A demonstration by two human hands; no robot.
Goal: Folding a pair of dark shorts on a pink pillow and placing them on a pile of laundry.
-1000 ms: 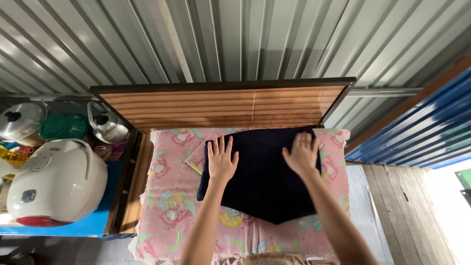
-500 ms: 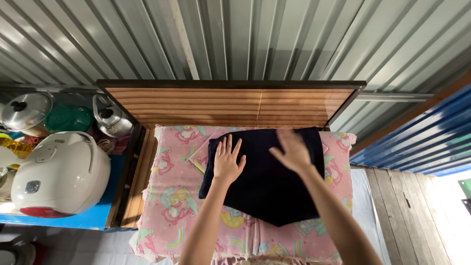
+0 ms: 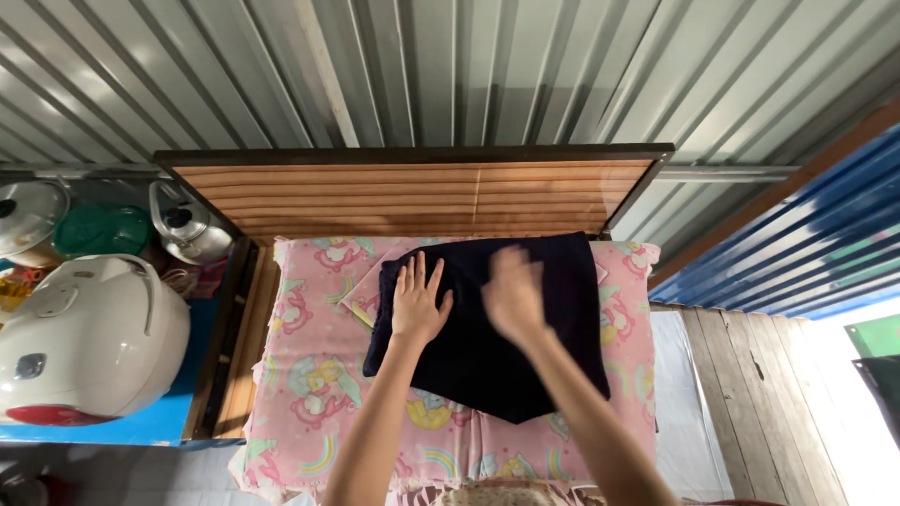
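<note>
- One dark navy cloth [image 3: 497,328], folded into a thick pad, lies on the pink cartoon-print sheet [image 3: 319,375], its far edge near the wooden board [image 3: 412,197] and one corner pointing back toward the person.
- The step in hand looks like smoothing the folded cloth flat.
- The left hand [image 3: 416,300] lies flat on the cloth's left part, fingers spread, grasping nothing.
- The right hand [image 3: 513,295] is blurred over the middle of the cloth; it appears open-palmed and holds nothing, but whether it touches the cloth cannot be told.
- The next move seems to call for an even, flat press while the left hand pins the cloth, so the layers do not slide.
- Left of the cloth, beyond the sheet: one white rice cooker [image 3: 84,337], one metal kettle [image 3: 187,230], one green lid [image 3: 98,230] and one steel pot lid [image 3: 26,211].
- Two hands, one cloth, one sheet.
</note>
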